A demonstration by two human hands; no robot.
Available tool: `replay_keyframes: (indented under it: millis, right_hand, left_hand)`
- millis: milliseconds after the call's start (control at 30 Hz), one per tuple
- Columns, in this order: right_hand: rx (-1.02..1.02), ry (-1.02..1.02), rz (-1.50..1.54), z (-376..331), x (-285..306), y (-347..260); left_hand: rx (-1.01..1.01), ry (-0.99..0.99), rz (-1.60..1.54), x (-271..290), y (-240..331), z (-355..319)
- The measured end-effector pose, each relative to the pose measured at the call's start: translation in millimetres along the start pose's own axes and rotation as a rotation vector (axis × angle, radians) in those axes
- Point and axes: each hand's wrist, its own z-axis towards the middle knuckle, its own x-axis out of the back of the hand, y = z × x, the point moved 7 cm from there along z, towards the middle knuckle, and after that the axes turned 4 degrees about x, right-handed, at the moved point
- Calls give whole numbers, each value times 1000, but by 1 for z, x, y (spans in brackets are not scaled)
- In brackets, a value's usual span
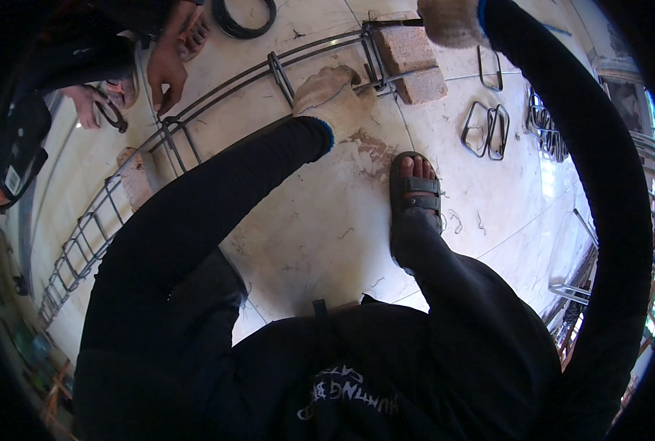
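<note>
From above, the gloved left hand (332,99) is curled down onto the steel rebar cage (217,92), fingers closed around a bar beside a brick (414,62) propping it. The gloved right hand (451,20) sits at the top edge, near the cage's end; its grip cannot be told. Both sleeved arms reach forward, the right bowed wide. Another person's bare hand (167,73) touches the cage further left.

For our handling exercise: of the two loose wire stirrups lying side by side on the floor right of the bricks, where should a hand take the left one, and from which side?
Probably take the left stirrup on its left long side, coming from above and from the left. It lies flat on the floor, so only its thin bar offers a grip; its right side lies close against the second stirrup, leaving little room for fingers.
</note>
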Motion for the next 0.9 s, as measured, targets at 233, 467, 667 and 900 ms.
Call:
replay_keyframes:
  millis: [233, 467, 667, 900]
  right_hand:
    - [-175, -297, 369, -13, 49, 26]
    - [-443, -140, 636, -11, 51, 53]
    - [-476, -222, 677, 5, 42, 70]
    - [-449, -148, 599, 6, 61, 65]
  left_hand:
    - [66, -47, -77, 1, -8, 8]
    - [-137, 530, 323, 32, 17, 36]
    - [-151, 254, 237, 26, 24, 88]
    - [-107, 308, 99, 9, -4, 109]
